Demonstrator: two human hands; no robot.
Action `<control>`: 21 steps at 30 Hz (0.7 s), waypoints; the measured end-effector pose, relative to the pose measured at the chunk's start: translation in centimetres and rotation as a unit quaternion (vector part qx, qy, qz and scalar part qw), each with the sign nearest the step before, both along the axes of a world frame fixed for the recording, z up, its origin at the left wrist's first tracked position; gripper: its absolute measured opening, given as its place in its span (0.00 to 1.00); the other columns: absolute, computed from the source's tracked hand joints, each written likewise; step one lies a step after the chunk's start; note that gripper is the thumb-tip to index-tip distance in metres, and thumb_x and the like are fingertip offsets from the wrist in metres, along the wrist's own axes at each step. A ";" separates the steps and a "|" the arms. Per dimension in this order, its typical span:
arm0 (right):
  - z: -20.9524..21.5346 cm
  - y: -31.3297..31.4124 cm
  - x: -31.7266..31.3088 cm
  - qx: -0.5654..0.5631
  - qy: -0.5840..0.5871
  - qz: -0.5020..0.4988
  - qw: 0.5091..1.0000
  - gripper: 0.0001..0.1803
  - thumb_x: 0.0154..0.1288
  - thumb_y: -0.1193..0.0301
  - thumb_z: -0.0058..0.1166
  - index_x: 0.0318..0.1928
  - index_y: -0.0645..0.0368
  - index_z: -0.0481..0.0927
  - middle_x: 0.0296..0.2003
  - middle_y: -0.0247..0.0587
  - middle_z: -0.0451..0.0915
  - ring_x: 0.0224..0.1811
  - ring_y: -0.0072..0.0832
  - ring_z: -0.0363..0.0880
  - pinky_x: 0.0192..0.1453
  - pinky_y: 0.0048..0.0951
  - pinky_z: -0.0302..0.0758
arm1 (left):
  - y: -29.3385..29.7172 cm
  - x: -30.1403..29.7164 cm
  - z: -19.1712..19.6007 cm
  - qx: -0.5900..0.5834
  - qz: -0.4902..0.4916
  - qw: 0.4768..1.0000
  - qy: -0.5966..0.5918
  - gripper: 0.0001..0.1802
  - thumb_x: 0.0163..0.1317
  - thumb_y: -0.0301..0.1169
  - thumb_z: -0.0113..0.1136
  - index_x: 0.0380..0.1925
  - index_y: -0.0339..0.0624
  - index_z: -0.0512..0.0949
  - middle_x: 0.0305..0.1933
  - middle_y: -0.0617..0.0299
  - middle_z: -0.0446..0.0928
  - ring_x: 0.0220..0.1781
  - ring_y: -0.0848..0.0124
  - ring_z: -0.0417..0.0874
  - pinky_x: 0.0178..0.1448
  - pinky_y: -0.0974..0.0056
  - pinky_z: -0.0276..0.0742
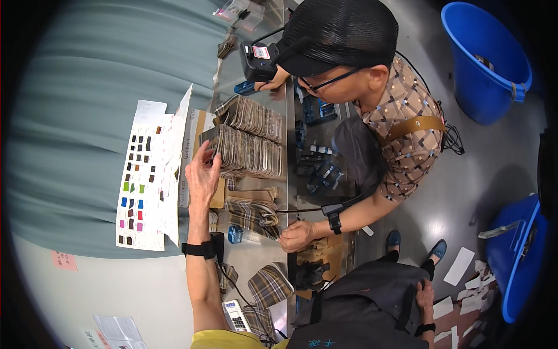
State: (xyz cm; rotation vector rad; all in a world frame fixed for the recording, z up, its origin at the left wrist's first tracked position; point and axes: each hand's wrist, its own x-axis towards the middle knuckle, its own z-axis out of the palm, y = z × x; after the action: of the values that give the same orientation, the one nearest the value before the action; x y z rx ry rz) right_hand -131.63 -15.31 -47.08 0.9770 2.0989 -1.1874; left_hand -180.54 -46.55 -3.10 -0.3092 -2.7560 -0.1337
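Note:
My left hand (203, 174), with a black strap at the wrist, reaches up the steel table (256, 256). Its spread fingertips rest against the near end of a long row of plaid fabric swatches (250, 154). A second row of swatches (253, 116) lies just behind. My right hand (427, 296) lies flat on dark cloth (360, 308) at the lower right and holds nothing. Across the table a person in a black cap (340, 32) and patterned shirt leans over. That person's hand (296, 235) presses on loose plaid swatches (253, 212) at the table edge.
A white sheet of small colour samples (139, 186) stands left of the swatches, next to a cardboard box (200, 134). A calculator (235, 314) and more plaid pieces (270, 285) lie near me. Blue tubs (485, 58) (517, 256) and paper slips (465, 279) are on the floor.

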 end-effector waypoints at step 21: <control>0.8 -0.1 -0.3 -0.012 0.015 -0.031 0.999 0.24 0.68 0.61 0.47 0.56 0.67 0.73 0.57 0.68 0.71 0.60 0.61 0.69 0.64 0.49 0.66 | -0.3 -0.2 0.2 -0.075 -0.018 0.997 0.009 0.24 0.63 0.33 0.58 0.58 0.35 0.73 0.40 0.40 0.82 0.27 0.64 0.83 0.38 0.60 0.80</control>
State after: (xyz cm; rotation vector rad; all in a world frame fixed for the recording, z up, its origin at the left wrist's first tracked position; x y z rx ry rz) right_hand -131.94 -15.41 -46.32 1.0263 2.0869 -1.2620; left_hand -180.71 -46.87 -2.89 -0.3983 -2.7493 0.0657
